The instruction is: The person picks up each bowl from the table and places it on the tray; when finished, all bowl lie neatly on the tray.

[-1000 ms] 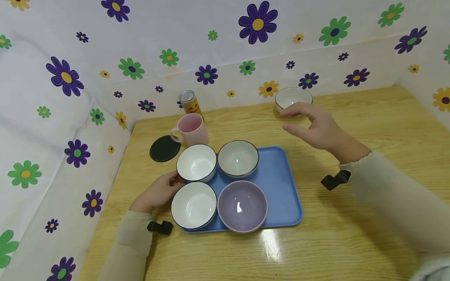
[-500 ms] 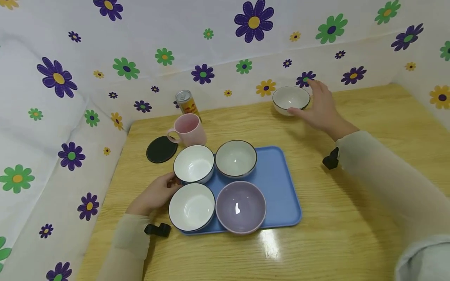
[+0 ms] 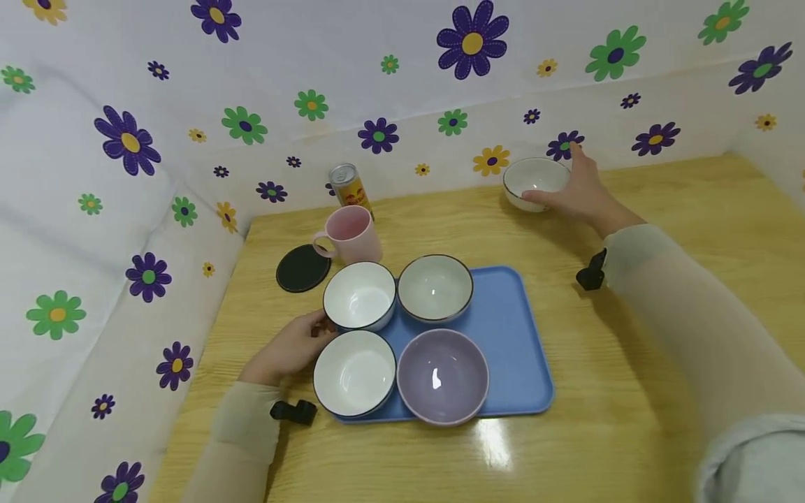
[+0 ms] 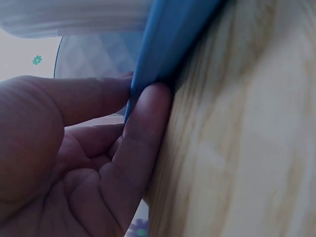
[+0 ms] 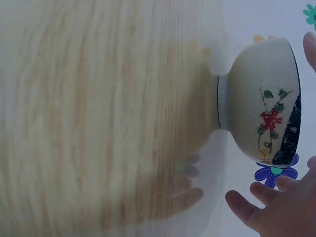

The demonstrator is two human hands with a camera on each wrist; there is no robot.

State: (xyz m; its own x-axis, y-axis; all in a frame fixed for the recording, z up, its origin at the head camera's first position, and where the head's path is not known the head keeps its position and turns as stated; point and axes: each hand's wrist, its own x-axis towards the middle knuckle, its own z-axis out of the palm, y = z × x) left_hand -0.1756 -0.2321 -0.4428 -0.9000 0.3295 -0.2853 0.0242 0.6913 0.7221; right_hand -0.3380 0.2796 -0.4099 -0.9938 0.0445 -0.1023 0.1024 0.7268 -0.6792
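My left hand (image 3: 292, 348) pinches the left rim of a blue tray (image 3: 518, 349) between thumb and fingers; the left wrist view shows the tray edge (image 4: 165, 39) in that grip. On the tray stand two white bowls (image 3: 355, 374) at the left, a pale grey-white bowl (image 3: 435, 288) and a purple bowl (image 3: 443, 377). At the back right, my right hand (image 3: 581, 190) spreads beside a small white bowl (image 3: 534, 178). The right wrist view shows that bowl's painted red flower side (image 5: 264, 103), with thumb and fingers spread apart around its rim.
Behind the tray's left corner stand a pink mug (image 3: 358, 241) and a drinks can (image 3: 349, 185). A black round coaster (image 3: 303, 268) lies left of the mug. A flower-patterned cloth (image 3: 402, 84) lines the back and left side of the wooden table (image 3: 440, 216).
My right hand has moved from in front of the small white bowl to its right side, spreading around it. My left hand stays on the tray rim.
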